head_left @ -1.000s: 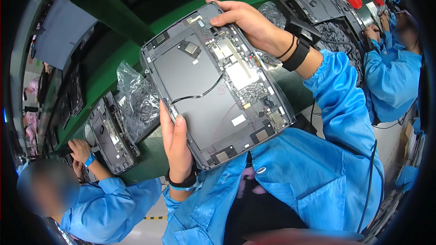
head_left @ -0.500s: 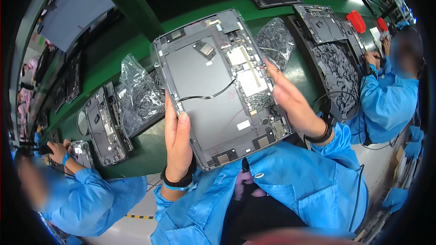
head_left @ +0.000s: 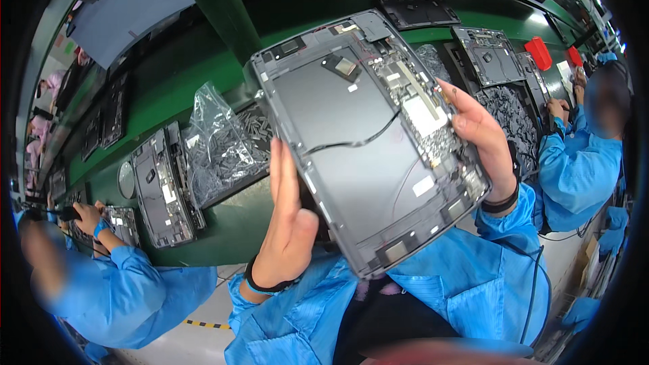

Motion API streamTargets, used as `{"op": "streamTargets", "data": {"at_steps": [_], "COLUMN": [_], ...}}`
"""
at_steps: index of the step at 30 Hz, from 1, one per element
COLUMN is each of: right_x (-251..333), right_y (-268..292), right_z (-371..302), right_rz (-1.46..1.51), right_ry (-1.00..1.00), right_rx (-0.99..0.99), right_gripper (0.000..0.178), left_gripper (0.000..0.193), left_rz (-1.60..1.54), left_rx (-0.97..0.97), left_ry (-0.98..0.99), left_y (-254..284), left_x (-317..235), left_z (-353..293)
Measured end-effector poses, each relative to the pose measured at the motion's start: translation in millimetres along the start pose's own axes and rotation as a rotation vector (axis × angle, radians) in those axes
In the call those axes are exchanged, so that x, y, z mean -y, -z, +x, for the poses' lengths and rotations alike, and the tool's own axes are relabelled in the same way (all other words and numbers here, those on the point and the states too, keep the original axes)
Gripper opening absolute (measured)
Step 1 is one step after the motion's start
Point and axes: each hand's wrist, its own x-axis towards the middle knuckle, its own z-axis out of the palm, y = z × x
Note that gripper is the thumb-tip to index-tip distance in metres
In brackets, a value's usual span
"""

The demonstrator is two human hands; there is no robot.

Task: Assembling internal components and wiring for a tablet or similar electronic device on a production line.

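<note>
Here, grey laptop base (head_left: 358, 142) clasped between left hand (head_left: 287, 230) and right hand (head_left: 483, 138), each grip closed on an edge.

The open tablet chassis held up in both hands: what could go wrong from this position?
1. The tablet chassis is lifted off the green bench, held only at its edges by the left hand and right hand; it might slip.
2. The right hand's fingers lie on the exposed circuit board; pressure could harm parts.
3. The loose black cable could snag.
</note>
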Motion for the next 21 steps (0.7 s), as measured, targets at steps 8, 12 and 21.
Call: {"op": "streamTargets", "data": {"at_steps": [8, 12, 21], "right_x": [44, 21, -106], "right_y": [64, 131, 119], "right_z": [140, 257, 392], "right_rz": [0.060, -0.008, -0.052], "right_ry": [0.092, 0.072, -0.003], "right_rx": [-0.048, -0.108, -0.147], "right_gripper": [0.047, 0.048, 0.058], "left_gripper": [0.053, 0.046, 0.048], "left_rz": [-0.095, -0.062, -0.073], "left_rx": [-0.426, -0.411, -0.409], "left_ry": [0.130, 0.285, 0.344], "left_y": [13, 2, -6], "left_x": [49, 68, 78], "left_z": [-1, -3, 6]}}
